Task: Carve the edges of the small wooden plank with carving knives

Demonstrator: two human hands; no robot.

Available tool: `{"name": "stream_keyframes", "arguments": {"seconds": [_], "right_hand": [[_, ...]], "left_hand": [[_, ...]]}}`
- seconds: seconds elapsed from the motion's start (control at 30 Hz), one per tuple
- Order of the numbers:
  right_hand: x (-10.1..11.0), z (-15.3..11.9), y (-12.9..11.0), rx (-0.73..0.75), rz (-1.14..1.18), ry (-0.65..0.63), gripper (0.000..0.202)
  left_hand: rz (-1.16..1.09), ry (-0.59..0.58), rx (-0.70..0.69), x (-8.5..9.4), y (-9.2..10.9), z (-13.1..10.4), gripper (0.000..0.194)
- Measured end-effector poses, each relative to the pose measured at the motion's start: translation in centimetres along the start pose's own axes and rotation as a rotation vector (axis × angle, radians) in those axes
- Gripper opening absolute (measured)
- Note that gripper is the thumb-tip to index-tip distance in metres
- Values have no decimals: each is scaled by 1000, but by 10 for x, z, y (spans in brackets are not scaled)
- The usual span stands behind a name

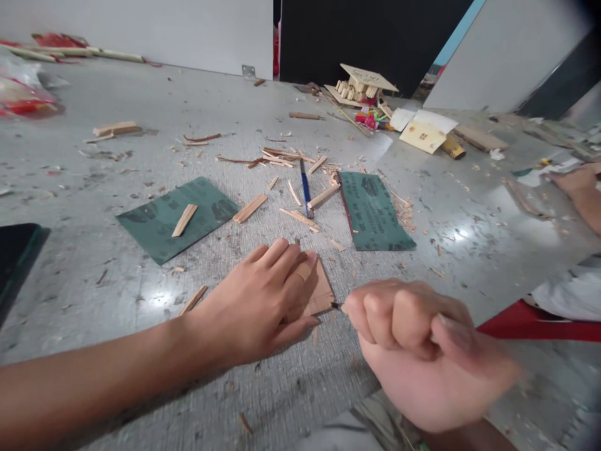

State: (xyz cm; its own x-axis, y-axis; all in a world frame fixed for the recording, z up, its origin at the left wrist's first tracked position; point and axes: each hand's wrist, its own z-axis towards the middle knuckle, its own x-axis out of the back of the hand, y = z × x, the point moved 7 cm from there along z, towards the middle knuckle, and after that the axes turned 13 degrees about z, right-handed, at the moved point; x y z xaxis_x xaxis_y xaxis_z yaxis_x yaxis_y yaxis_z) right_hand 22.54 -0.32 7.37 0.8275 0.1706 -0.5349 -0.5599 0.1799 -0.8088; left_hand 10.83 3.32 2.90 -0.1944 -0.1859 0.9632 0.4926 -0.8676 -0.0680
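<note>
My left hand [270,294] presses a thin flat piece of wood [322,289] against the table, its fingers curled over the top and the thumb along the near edge. A ring is on one finger. My right hand [413,341] is closed in a fist around a slim tool whose handle is hidden. Only the tool's dark narrow tip [336,305] shows, at the right edge of the wood. Beyond my hands lie a slim blue and black tool [305,188], a light wooden stick [323,196] and a short wood strip [250,208].
Two green printed sheets [206,213] [378,216] lie left and right of the wood scraps [282,155]. A small wooden model [359,86] stands at the back beside folded card [425,134]. Another person's hand [582,188] is at the right edge. A dark flat object [16,260] lies left.
</note>
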Motion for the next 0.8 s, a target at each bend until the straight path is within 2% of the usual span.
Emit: {"name": "stream_keyframes", "arguments": {"seconds": [0.1, 0.3, 0.53, 0.6, 0.7, 0.8], "right_hand": [[-2, 9, 4, -3, 35, 14, 54], [-6, 16, 2, 81, 96, -63, 42], [17, -12, -6, 124, 69, 64, 59], [11, -11, -4, 68, 35, 47, 62], [-8, -2, 1, -21, -61, -55, 64], [-27, 3, 7, 40, -227, -191, 59]], "left_hand": [[-18, 6, 3, -1, 0, 0, 66], [-26, -9, 5, 0, 1, 1, 65], [-11, -50, 17, 2, 0, 2, 65], [-23, -48, 20, 2, -1, 2, 66], [-27, -35, 13, 2, -1, 1, 63], [-42, -30, 14, 2, -1, 0, 61]]}}
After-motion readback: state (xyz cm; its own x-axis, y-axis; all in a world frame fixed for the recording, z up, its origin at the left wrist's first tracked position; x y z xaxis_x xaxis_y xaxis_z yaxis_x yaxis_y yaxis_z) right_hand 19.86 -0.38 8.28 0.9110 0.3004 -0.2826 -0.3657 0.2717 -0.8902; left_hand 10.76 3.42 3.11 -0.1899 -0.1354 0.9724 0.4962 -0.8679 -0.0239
